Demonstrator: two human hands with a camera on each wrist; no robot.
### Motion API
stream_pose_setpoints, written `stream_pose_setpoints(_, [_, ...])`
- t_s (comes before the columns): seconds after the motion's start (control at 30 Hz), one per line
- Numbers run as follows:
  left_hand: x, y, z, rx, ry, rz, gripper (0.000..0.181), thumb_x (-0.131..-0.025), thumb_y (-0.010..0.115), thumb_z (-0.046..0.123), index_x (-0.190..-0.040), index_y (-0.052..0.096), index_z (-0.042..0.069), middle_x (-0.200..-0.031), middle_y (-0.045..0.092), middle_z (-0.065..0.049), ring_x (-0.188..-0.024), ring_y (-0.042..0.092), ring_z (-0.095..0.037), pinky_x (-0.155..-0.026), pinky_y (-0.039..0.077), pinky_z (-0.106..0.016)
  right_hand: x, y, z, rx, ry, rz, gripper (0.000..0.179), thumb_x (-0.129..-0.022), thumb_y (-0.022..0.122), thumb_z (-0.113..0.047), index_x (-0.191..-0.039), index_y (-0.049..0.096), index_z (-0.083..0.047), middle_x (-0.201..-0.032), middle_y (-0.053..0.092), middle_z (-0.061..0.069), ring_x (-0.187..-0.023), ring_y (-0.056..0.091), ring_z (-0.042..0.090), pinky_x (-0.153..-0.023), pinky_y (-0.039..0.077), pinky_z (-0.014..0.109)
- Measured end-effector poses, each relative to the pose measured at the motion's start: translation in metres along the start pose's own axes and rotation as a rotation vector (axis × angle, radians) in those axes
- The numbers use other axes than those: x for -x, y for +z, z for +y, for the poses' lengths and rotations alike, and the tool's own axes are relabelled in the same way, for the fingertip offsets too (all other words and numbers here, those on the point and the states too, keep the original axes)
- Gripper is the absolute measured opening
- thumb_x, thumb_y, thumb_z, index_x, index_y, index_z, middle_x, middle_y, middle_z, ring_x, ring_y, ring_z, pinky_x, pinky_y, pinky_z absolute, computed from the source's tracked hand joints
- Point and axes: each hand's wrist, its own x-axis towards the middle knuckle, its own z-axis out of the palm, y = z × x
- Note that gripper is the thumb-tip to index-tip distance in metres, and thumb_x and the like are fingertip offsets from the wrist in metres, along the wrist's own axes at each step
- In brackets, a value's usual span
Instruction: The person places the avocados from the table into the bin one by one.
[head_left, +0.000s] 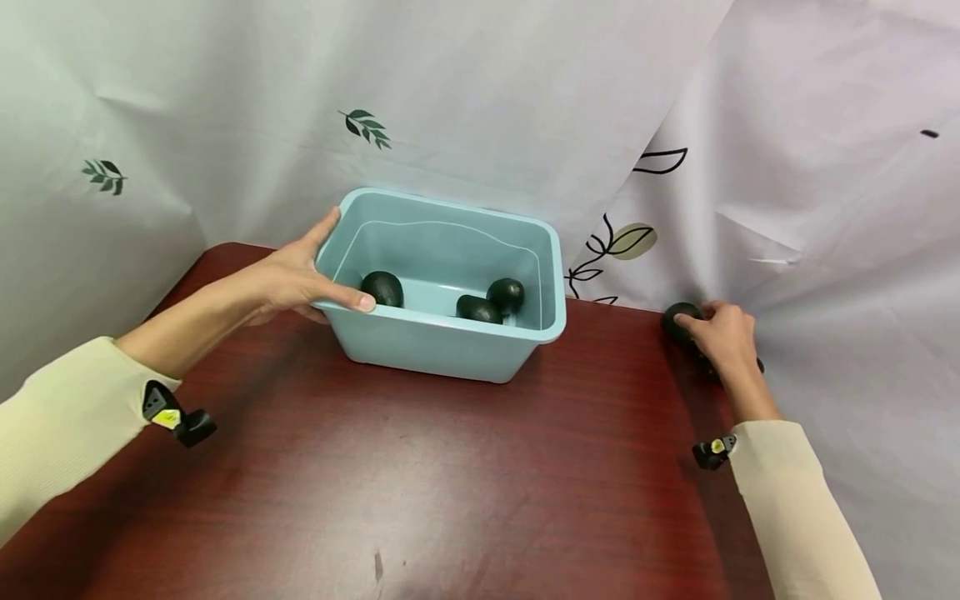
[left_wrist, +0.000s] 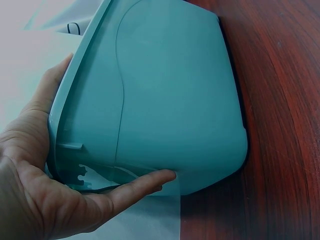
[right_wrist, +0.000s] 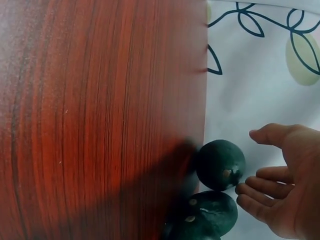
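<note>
A light blue plastic bin (head_left: 435, 346) stands on the table with three dark green avocados inside: one avocado (head_left: 382, 288) at the left, another avocado (head_left: 507, 294) and a third avocado (head_left: 478, 309) at the right. My left hand (head_left: 300, 275) grips the bin's left end, thumb and fingers spread round its corner and rim. At the table's right edge, my right hand (head_left: 723, 333) is at an avocado (right_wrist: 220, 165), thumb and fingers apart around its side in the right wrist view. More avocados (right_wrist: 215, 212) lie beside that one, partly hidden by the hand in the head view.
The dark red wooden table (head_left: 450, 475) reaches toward me. White cloth (head_left: 465, 100) with leaf prints hangs behind it and along its right side, close to the loose avocados. A small camera (head_left: 176, 414) sits on the left sleeve, and another camera (head_left: 712, 452) on the right.
</note>
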Motion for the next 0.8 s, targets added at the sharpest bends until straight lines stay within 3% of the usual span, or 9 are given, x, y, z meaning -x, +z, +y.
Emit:
stream_pose_setpoints(0.43, [0.0,-0.001,0.001,0.0,-0.007,0.005,0.15,-0.091,0.097,0.026,-0.174,-0.026,0.052,-0.187,0.01,-0.019,-0.162,0.037,-0.047,-0.106,0.061,-0.072,-0.006,0.004,0.002,0.011,0.023,0.003,0.076,-0.108,0.07,-0.044,-0.154,0.057,0.014,-0.153,0.059,0.042,-0.145,0.048,0.061,-0.119,0.049,0.071])
stream_pose_setpoints(0.8, [-0.001,-0.001,0.0,0.007,-0.013,0.002,0.15,-0.091,0.097,0.026,-0.174,-0.026,0.052,-0.188,0.008,-0.018,-0.163,0.036,-0.047,-0.106,0.062,-0.071,-0.012,0.009,-0.001,0.026,0.036,-0.036,0.08,-0.107,0.07,-0.043,-0.159,0.051,0.016,-0.16,0.051,0.043,-0.154,0.038,0.065,-0.123,0.045,0.073])
